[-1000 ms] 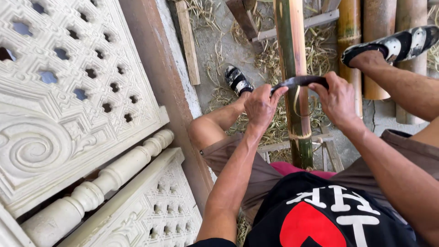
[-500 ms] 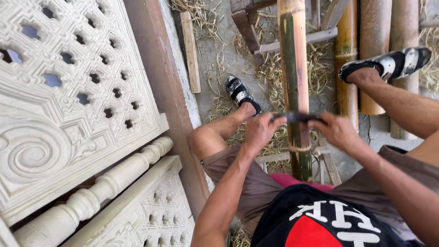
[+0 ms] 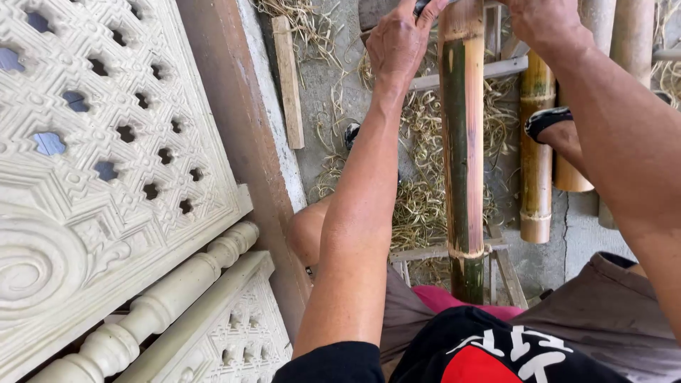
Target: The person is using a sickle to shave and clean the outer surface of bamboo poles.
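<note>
A long green-and-tan bamboo pole (image 3: 461, 156) runs away from me between my knees. Both my arms are stretched far along it. My left hand (image 3: 399, 37) is closed at the pole's left side on the end of a dark scraping blade (image 3: 424, 6), which is mostly cut off by the top edge. At the pole's right side is my right hand (image 3: 543, 20), its fingers hidden past the frame edge, on the blade's other end.
Carved white lattice panels (image 3: 106, 142) and a white baluster (image 3: 163, 305) lean at the left behind a brown beam (image 3: 241, 142). A wooden slat (image 3: 289, 81) and bamboo shavings (image 3: 418, 206) lie on the concrete. More bamboo poles (image 3: 537, 177) and my sandalled foot (image 3: 545, 120) are at right.
Both hands have pushed the blade far forward along the pole, from near my lap to the top edge of view. The camera has tipped down and closer.
</note>
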